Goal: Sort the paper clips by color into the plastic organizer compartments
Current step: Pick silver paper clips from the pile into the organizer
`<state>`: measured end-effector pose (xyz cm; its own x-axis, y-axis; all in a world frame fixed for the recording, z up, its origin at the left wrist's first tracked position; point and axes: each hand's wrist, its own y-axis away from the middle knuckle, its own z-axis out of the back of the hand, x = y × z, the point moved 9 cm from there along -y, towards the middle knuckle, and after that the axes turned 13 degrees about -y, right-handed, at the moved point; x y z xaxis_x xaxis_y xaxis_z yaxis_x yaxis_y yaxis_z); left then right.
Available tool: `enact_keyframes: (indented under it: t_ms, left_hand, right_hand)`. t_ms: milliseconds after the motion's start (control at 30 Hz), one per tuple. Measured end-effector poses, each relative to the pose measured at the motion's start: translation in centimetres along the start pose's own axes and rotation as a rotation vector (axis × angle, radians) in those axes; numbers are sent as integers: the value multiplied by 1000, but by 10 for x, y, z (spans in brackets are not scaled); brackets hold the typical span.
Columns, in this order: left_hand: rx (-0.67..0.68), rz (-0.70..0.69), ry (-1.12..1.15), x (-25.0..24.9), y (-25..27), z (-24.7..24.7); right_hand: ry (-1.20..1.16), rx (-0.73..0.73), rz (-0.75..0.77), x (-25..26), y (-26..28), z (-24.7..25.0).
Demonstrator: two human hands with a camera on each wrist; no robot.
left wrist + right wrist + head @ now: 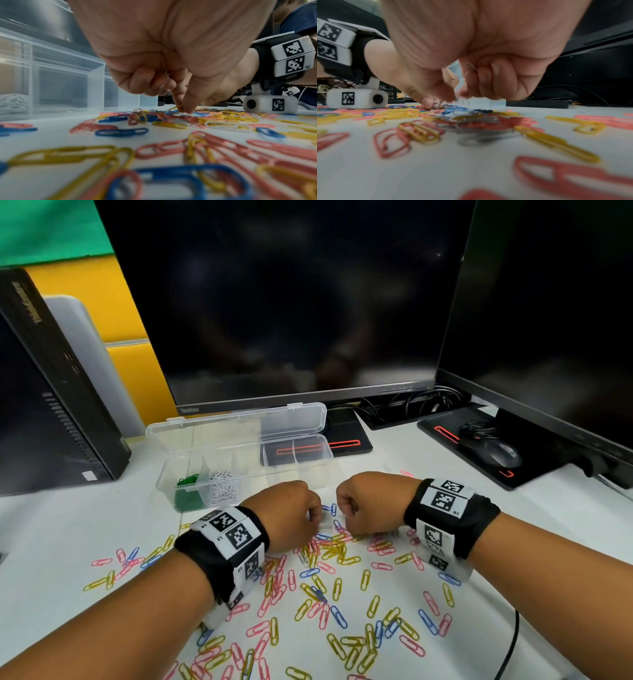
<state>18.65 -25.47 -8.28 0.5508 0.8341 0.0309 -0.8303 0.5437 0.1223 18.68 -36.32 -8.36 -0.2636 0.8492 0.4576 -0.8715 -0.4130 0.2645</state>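
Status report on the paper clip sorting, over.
Left hand pinches a yellow clip; right hand grips white clips. Organizer open: green and white filed. Nothing blocking.

White desk surface (58, 529) under even indoor light. Large dark monitor (284, 302) straight ahead, screen off, faint reflections on it; second dark monitor (555, 313) at the right, angled inward. Both stand on black bases with red trim (342, 444). Black mouse (503, 455) on the right base, tangle of black cables (421, 400) behind between the stands. Black desktop tower (48, 392) at left (gold lettering, unreadable), grey panel (85, 350) behind it. Yellow partition (113, 302) at the back, green surface (51, 227) above it.
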Motion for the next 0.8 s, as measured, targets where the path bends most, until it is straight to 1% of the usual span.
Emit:
enact_keyframes:
  t_ms: [100,267,367,467,633,733,800]
  left_hand:
    - [-44,26,85,5,0,7]
    - [-104,117,158,14,0,19]
    - [-117,120,134,13,1,18]
    - [-56,88,38,9,-3,9]
    - [23,62,63,7,-4,2]
    - [-2,44,73,5,-4,3]
    - [-21,36,73,4,-2,3]
  right_hand:
    - [-99,-101,11,1,1,13]
    - [-135,-154,-7,0,2,20]
    - [-188,-190,14,4,4,24]
    - [-179,-157,9,6,5,23]
    - [-179,-112,-87,-3,3,17]
    - [-85,-38,-84,-1,4,10]
    - [-76,19,-101,-2,5,6]
